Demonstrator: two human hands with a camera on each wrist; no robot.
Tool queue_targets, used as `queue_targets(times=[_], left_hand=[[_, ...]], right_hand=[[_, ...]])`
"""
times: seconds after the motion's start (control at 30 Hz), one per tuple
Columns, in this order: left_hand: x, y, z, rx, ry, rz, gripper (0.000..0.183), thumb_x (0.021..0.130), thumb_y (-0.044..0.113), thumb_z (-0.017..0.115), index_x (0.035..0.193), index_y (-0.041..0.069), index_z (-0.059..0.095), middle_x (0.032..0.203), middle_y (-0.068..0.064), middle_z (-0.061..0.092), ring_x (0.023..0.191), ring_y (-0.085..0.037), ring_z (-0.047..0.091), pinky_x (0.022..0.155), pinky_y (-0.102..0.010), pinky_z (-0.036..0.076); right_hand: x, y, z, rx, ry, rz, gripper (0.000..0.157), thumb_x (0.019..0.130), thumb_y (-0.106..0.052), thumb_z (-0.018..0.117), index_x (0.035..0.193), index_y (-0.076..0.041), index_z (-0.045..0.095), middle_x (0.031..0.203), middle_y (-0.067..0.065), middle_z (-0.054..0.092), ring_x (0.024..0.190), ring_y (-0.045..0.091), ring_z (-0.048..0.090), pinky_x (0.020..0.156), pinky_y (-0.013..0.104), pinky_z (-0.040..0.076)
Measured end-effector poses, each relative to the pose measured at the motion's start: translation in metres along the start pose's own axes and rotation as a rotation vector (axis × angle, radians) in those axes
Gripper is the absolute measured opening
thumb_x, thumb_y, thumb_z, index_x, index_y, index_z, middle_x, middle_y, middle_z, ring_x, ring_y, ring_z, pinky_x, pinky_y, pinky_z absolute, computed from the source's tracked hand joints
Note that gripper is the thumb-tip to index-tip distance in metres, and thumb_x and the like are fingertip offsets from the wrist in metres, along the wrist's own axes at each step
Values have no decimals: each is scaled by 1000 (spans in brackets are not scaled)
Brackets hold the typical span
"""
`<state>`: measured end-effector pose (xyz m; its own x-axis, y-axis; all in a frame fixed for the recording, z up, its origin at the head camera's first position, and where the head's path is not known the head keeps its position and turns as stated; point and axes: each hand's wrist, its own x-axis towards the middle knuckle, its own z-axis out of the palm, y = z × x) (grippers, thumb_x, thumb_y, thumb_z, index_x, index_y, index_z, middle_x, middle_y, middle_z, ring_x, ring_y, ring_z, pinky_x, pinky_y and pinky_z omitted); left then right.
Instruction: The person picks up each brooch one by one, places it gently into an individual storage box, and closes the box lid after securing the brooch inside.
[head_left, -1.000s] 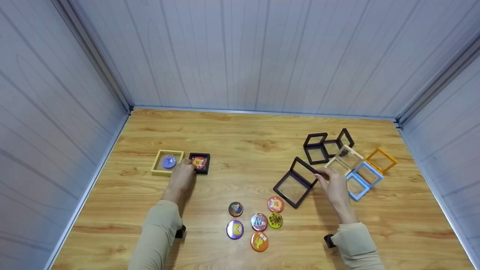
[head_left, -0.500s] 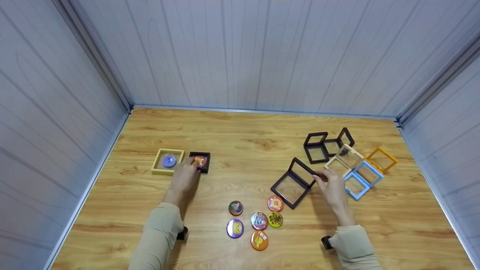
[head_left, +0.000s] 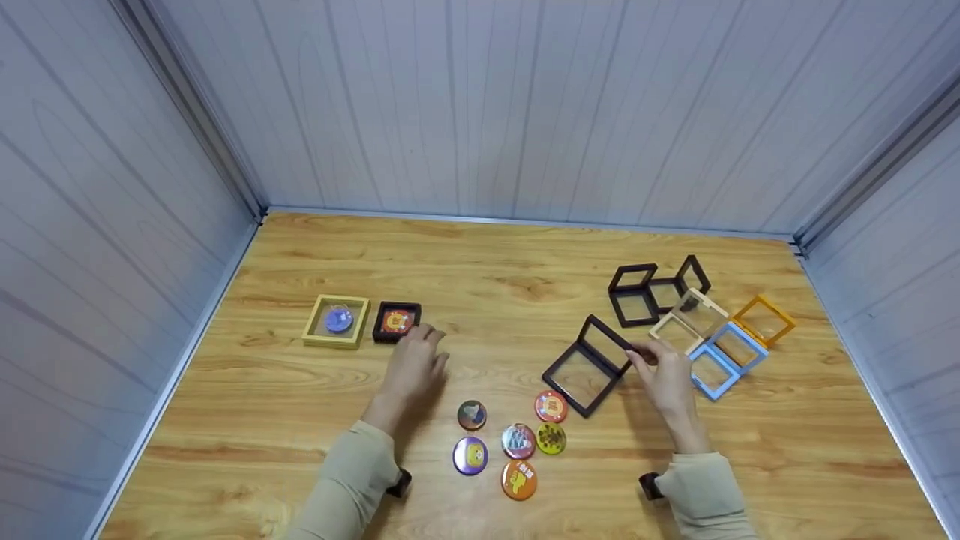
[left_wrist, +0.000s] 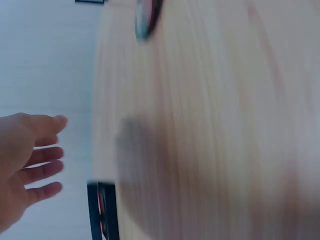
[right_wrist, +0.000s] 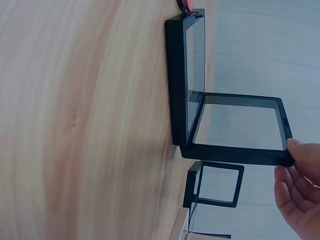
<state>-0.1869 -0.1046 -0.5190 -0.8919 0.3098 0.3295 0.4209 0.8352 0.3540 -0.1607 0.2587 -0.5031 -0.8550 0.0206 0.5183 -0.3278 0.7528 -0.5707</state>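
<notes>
In the head view, the person's left hand (head_left: 409,367) is above the table (head_left: 487,300), its fingers relaxed and slightly bent, with its fingertips just beside the small dark box (head_left: 385,337), in which a red badge (head_left: 397,321) lies. To the left of this box, near it, stands a yellow box (head_left: 330,343) with a blue badge (head_left: 339,319) inside. The right hand (head_left: 667,382) pinches the raised half of a dark hinged frame (head_left: 553,370), whose other half lies flat on the table. Between the two hands, nearer to the person, six round badges (head_left: 518,441) lie loosely grouped, and the uppermost one at right is next to the frame's lower edge. Beyond the right hand there are more unfolded frames: dark ones (head_left: 622,310), a cream one, a blue one and an orange one. In the left wrist view, which is rather blurred, the left hand shows its fingers spread and empty, and the dark box is cut by the lower border. In the right wrist view, thumb and fingers grip a corner of the raised half, which stands about upright from the lying half.
</notes>
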Motion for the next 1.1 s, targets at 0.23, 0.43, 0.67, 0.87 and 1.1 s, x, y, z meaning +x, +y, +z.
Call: queue_targets(times=[0.23,0.43,0.67,0.87,1.1], left_hand=[[-13,25,7,-52,-118,-25,34,78,15,65,103,-7,58,97,-18,54,89,-32,53,78,-42,45],[-26,38,12,-86,-194,-21,42,75,21,69,104,-7,57,98,-17,54,89,-31,52,75,-42,46],[-35,47,18,-138,-257,-28,36,74,24,69,95,-3,58,89,-9,50,80,-23,48,67,-38,43],[-42,50,24,-94,-292,-47,39,70,28,73,92,0,57,89,-9,48,77,-21,46,65,-36,44],[-47,52,28,-43,-291,-33,46,66,29,76,94,-2,58,91,-11,49,79,-23,47,67,-37,46]], right_hand=[[-2,-2,0,13,4,16,10,73,0,69,81,4,67,73,9,62,60,19,58,54,26,47],[-2,-2,0,6,4,23,10,73,0,69,82,4,67,72,9,61,60,18,57,54,24,46],[-2,-1,0,-8,16,5,8,73,0,69,80,3,67,72,9,62,59,18,58,54,26,46],[-2,-2,0,8,8,10,9,73,1,69,81,4,67,73,10,62,60,19,58,54,29,48],[-3,-1,-1,10,8,11,9,73,1,68,81,4,66,73,10,62,61,20,57,54,31,48]])
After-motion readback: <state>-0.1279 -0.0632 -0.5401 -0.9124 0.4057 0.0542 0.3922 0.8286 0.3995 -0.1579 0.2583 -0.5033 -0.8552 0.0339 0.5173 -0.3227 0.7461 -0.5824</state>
